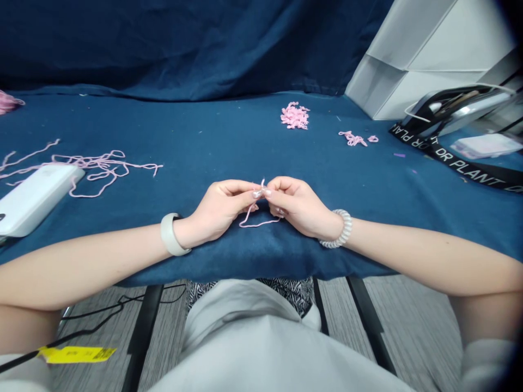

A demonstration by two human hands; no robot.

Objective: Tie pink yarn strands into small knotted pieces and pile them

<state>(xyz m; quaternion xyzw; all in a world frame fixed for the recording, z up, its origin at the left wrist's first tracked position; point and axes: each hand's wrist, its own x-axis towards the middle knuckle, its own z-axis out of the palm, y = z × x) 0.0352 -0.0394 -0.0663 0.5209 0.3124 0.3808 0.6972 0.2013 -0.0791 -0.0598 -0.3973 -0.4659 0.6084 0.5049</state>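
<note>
A thin length of pink yarn (258,224) is pinched between my two hands, just above the front part of the blue cloth. My left hand (223,209) grips it between thumb and index finger. Right beside it, my right hand (300,204) has its thumb and fingertips closed on the same yarn, the other fingers curled. A short end pokes up between the fingertips, and a loop hangs below them. Whether there is a knot at the fingertips is too small to tell.
Loose pink yarn strands (104,162) lie at the left by a white phone-like device (38,198). Farther back sit a pile of small pink yarn pieces (295,115) and a smaller cluster (352,139). At right are a black lettered strap (461,163) and white boxes (433,49).
</note>
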